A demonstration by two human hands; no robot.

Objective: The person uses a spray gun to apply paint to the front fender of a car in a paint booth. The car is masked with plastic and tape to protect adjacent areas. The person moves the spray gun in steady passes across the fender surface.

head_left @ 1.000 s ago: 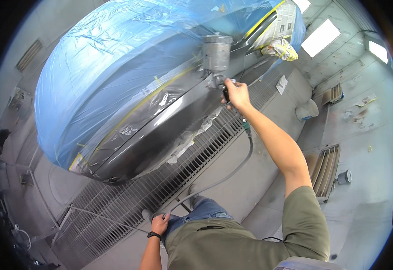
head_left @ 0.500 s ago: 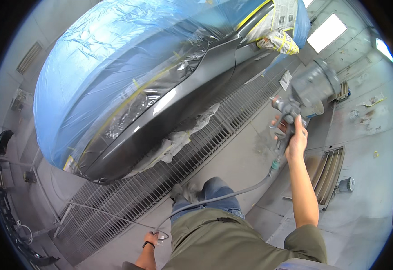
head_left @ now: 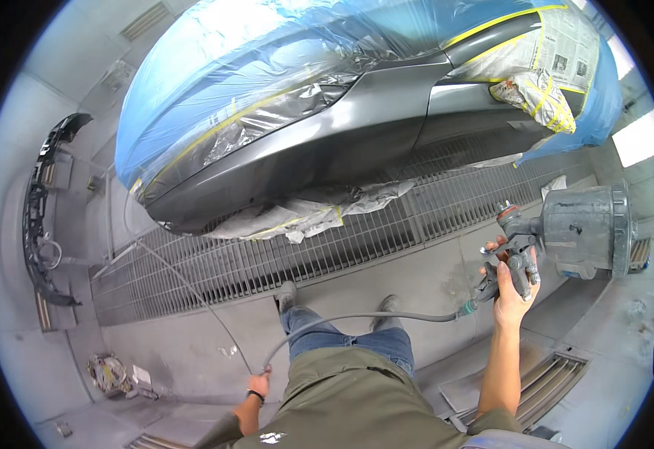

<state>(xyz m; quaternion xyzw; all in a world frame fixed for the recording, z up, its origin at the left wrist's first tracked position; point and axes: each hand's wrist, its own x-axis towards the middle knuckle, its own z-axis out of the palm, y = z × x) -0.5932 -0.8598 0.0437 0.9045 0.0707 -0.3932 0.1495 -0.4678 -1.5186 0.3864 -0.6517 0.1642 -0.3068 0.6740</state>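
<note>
My right hand is wrapped round the handle of a grey spray gun, held tilted off to the right. A large grey paint cup sits on the gun. From a green fitting at the handle, a grey air hose runs across my legs to my left hand, which is closed round it low beside my hip. Beyond the gun stands a car with a dark grey glossy side panel. Blue plastic film, yellow tape and newspaper cover the rest of it.
A floor grating runs under the car's side. Masking sheet hangs below the panel. A dark bumper stands at the far left. A coiled bundle lies at lower left, and a slatted vent is at lower right.
My view has turned, so the car sits more level and more of its side shows. The gun is lower and farther right in view, its cup now lying sideways. Both hands keep their hold.
</note>
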